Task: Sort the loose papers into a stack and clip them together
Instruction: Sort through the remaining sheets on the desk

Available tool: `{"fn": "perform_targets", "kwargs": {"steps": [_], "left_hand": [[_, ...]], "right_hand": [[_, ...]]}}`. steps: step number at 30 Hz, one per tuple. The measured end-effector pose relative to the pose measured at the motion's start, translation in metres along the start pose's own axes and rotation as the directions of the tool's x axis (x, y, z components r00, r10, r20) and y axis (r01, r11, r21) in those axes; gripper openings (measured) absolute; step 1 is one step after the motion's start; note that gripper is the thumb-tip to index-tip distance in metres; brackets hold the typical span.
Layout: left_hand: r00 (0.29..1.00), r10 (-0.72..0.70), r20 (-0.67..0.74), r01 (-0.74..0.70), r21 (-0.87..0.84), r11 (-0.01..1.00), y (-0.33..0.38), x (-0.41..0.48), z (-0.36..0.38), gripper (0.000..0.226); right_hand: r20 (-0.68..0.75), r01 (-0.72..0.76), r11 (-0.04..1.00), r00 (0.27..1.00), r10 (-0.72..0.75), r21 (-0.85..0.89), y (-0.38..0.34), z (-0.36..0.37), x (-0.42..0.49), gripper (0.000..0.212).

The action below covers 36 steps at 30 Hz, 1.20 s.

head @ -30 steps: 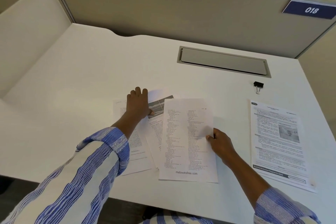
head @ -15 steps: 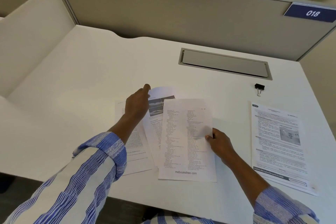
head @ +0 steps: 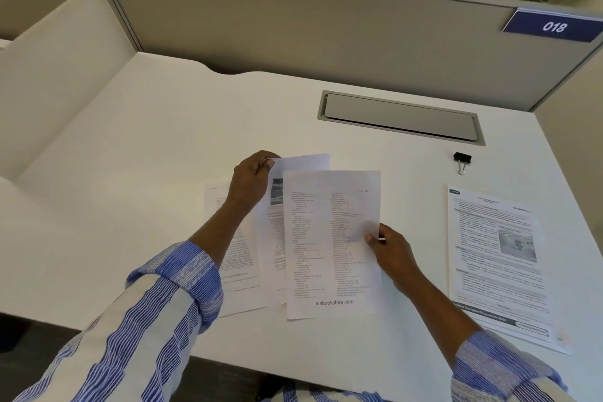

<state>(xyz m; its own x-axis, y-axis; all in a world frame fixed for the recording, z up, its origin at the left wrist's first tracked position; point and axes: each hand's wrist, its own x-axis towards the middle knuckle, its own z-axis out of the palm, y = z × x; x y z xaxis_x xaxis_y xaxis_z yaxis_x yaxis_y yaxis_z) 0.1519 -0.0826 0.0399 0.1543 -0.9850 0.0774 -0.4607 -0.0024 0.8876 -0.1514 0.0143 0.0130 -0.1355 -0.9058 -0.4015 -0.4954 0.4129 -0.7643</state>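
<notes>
Left hand (head: 249, 184) pinches the top corner of the middle sheet (head: 275, 228), apparently lifted off the desk (head: 137, 179). Right hand (head: 390, 250) grips the right edge of the top sheet (head: 331, 245). A third sheet (head: 233, 258) lies beneath; a fourth sheet (head: 496, 264) lies apart, right. Binder clip (head: 462, 161) rests beyond it.

Left hand (head: 251, 183) pinched shut, raised; right hand (head: 390, 248) lower, thumb and fingers closed
</notes>
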Motion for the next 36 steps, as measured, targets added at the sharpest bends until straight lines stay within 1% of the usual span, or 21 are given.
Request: {"fn": "perform_targets", "kwargs": {"steps": [2, 4, 7, 9, 11, 13, 14, 15, 16, 18, 20, 22, 24, 27, 28, 30, 32, 34, 35, 36], "left_hand": [[0.992, -0.097, 0.079, 0.113, -0.23, 0.967, 0.011, -0.003, 0.002, 0.019], [0.977, -0.145, 0.157, 0.198, -0.406, 0.892, 0.02, -0.004, 0.003, 0.017], [0.951, -0.165, 0.263, 0.279, -0.491, 0.825, 0.032, -0.004, 0.006, 0.017], [0.931, -0.201, 0.304, 0.343, -0.544, 0.766, 0.039, -0.004, 0.009, 0.017], [0.918, -0.244, 0.311, 0.388, -0.584, 0.713, 0.05, -0.003, 0.013, 0.017], [0.908, -0.301, 0.292, 0.419, -0.633, 0.65, 0.059, -0.004, 0.016, 0.02], [0.893, -0.336, 0.298, 0.447, -0.666, 0.597, 0.063, -0.006, 0.018, 0.026], [0.88, -0.363, 0.308, 0.471, -0.67, 0.573, 0.066, -0.007, 0.019, 0.034], [0.868, -0.371, 0.331, 0.494, -0.652, 0.575, 0.069, -0.01, 0.021, 0.042], [0.869, -0.344, 0.357, 0.492, -0.54, 0.683, 0.072, -0.016, 0.028, 0.046], [0.908, -0.266, 0.323, 0.393, -0.44, 0.807, 0.075, -0.023, 0.038, 0.035], [0.959, -0.133, 0.252, 0.227, -0.394, 0.891, 0.076, -0.03, 0.042, 0.031], [0.981, -0.033, 0.189, 0.105, -0.383, 0.918, 0.087, -0.037, 0.05, 0.033], [0.996, 0.019, 0.082, 0.013, -0.377, 0.926, 0.102, -0.046, 0.058, 0.029], [0.998, 0.024, 0.06, 0.0, -0.366, 0.93, 0.102, -0.049, 0.062, 0.026], [0.999, -0.016, 0.051, 0.032, -0.321, 0.947, 0.095, -0.06, 0.073, 0.024], [0.994, -0.07, 0.088, 0.089, -0.239, 0.967, 0.082, -0.072, 0.085, 0.032], [0.986, -0.122, 0.116, 0.138, -0.138, 0.981, 0.07, -0.08, 0.098, 0.046], [0.984, -0.146, 0.104, 0.156, -0.092, 0.983, 0.067, -0.082, 0.102, 0.048], [0.983, -0.164, 0.08, 0.169, -0.061, 0.984, 0.066, -0.083, 0.107, 0.045]], "right_hand": [[-0.019, 0.015, 0.998, 1.0, -0.014, 0.06, -0.002, -0.001, 0.001, 0.033], [-0.046, 0.043, 0.993, 0.998, -0.038, 0.109, -0.005, -0.002, 0.004, 0.032], [-0.072, 0.087, 0.966, 0.995, -0.071, 0.245, -0.013, -0.004, 0.004, 0.028], [-0.073, 0.089, 0.941, 0.995, -0.069, 0.325, -0.019, -0.006, 0.006, 0.023], [-0.077, 0.089, 0.927, 0.995, -0.065, 0.366, -0.021, -0.009, 0.009, 0.02], [-0.088, 0.089, 0.916, 0.994, -0.059, 0.392, -0.022, -0.011, 0.011, 0.022], [-0.099, 0.088, 0.907, 0.994, -0.052, 0.411, -0.023, -0.012, 0.012, 0.026], [-0.113, 0.093, 0.895, 0.992, -0.049, 0.435, -0.026, -0.013, 0.011, 0.03], [-0.13, 0.105, 0.878, 0.99, -0.049, 0.466, -0.028, -0.016, 0.01, 0.036], [-0.17, 0.138, 0.846, 0.984, -0.057, 0.515, -0.033, -0.022, 0.01, 0.042], [-0.207, 0.18, 0.836, 0.975, -0.082, 0.518, -0.038, -0.031, 0.012, 0.038], [-0.24, 0.229, 0.836, 0.963, -0.121, 0.499, -0.047, -0.035, 0.013, 0.028], [-0.296, 0.285, 0.823, 0.943, -0.149, 0.492, -0.055, -0.046, 0.012, 0.024], [-0.353, 0.349, 0.819, 0.915, -0.193, 0.456, -0.062, -0.056, 0.011, 0.025], [-0.358, 0.357, 0.829, 0.911, -0.206, 0.43, -0.059, -0.057, 0.012, 0.026], [-0.328, 0.339, 0.862, 0.919, -0.218, 0.377, -0.047, -0.056, 0.012, 0.032], [-0.265, 0.284, 0.916, 0.941, -0.209, 0.285, -0.029, -0.054, 0.012, 0.036], [-0.23, 0.24, 0.963, 0.951, -0.207, 0.124, -0.014, -0.054, 0.015, 0.033], [-0.228, 0.231, 0.971, 0.95, -0.212, 0.061, -0.009, -0.056, 0.017, 0.028], [-0.236, 0.227, 0.974, 0.947, -0.217, 0.016, -0.007, -0.06, 0.018, 0.022]]}}
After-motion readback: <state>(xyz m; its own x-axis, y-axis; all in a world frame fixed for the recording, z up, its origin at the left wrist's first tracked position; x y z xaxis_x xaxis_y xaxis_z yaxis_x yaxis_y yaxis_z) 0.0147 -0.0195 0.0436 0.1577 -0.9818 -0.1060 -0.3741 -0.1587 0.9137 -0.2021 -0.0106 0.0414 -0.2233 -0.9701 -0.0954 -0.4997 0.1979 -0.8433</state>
